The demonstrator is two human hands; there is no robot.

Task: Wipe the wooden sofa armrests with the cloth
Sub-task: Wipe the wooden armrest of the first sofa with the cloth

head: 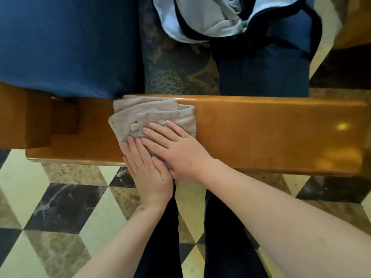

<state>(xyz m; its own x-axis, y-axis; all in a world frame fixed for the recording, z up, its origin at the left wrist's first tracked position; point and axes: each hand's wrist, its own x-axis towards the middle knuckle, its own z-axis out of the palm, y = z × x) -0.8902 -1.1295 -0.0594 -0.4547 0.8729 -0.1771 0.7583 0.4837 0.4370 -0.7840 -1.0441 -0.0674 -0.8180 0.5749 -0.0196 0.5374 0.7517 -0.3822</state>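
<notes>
A glossy brown wooden armrest (pixel 271 135) runs left to right across the middle of the view. A folded beige cloth (pixel 154 115) lies on its left half. Both hands rest flat on the near part of the cloth, fingers together and stretched out. My right hand (pixel 180 151) lies on top, pointing up and left. My left hand (pixel 146 169) sits beside and partly under it at the armrest's near edge. The near part of the cloth is hidden under the hands.
Beyond the armrest are a blue sofa cushion (pixel 64 45), a dark patterned cushion (pixel 176 73) and a pale blue garment with dark trim (pixel 210 19). A chequered marble floor (pixel 60 207) lies below. My dark-trousered legs (pixel 220 237) stand close to the armrest.
</notes>
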